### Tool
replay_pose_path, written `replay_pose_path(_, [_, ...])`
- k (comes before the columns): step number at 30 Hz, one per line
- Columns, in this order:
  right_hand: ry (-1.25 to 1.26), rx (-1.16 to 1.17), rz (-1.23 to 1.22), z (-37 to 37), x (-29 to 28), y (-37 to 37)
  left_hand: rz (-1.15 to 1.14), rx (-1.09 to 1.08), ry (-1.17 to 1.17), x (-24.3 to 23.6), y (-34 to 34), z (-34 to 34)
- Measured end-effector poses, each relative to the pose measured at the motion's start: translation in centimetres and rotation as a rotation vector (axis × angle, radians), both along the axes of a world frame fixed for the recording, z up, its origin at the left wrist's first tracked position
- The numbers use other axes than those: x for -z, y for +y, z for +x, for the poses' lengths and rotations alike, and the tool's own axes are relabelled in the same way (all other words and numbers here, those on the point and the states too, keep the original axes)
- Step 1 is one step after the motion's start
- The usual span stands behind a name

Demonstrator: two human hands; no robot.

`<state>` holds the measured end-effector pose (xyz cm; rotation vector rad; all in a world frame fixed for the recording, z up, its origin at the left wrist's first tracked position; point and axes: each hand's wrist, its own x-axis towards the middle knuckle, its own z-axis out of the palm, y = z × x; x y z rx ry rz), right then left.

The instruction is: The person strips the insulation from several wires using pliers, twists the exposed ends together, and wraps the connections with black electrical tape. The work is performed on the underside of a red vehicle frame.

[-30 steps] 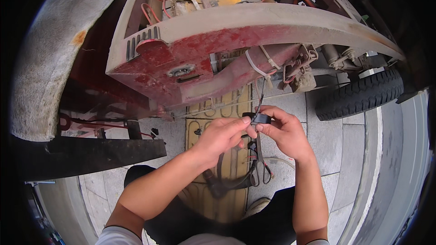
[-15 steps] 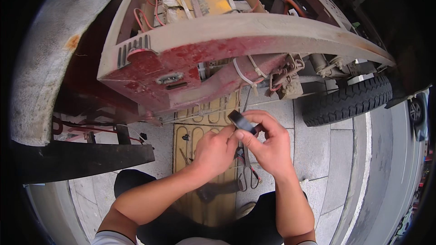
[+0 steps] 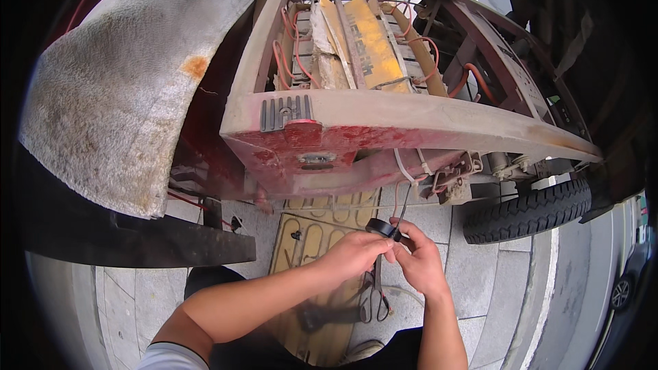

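Note:
My two hands meet over the pavement in front of a red metal vehicle frame [image 3: 384,123]. A black roll of tape [image 3: 384,228] sits between them at the fingertips. My right hand [image 3: 419,260] is closed, thumb and fingers at the roll's right side. My left hand [image 3: 353,255] is pinched just below the roll. A thin dark cable [image 3: 406,199] hangs from the frame's underside into my fingers; its end is hidden by them. Below the hands, scissors [image 3: 375,305] with dark loop handles lie on the ground.
Yellow tactile paving [image 3: 322,216] runs beneath my arms. A black tyre [image 3: 528,212] stands at right, and a worn grey pad [image 3: 123,82] overhangs the left. Batteries with red wires [image 3: 425,48] fill the frame, partly covered by yellow cardboard [image 3: 373,41]. White zip ties [image 3: 403,164] hang underneath.
The view has tilted up, showing more of the frame's top. The tape roll has turned flatter and is now beside the cable. My hands remain close together.

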<state>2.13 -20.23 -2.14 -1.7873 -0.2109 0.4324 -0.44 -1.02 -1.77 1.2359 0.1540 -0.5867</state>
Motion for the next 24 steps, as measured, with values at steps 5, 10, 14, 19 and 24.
replay_pose_path(5, [-0.234,0.020,-0.370,-2.5,-2.8,1.0,0.229,-0.034,-0.241,0.6,0.5,-0.7])
replay_pose_path(10, [-0.474,0.007,-0.407,-4.7,-3.5,0.5,0.819,-0.068,-0.768,0.3,-0.3,-1.8])
replay_pose_path(14, [-0.688,-0.030,-0.371,-5.5,-5.0,1.8,0.848,-0.088,-0.702,1.1,-0.9,-2.3])
replay_pose_path(19, [-0.391,0.053,0.027,-4.3,-4.0,2.5,0.094,-0.098,0.062,1.5,-1.9,-2.7])
replay_pose_path(24, [-0.117,0.294,0.110,-2.1,-0.6,2.7,0.302,-0.052,-0.085,-1.0,-1.3,-2.8])
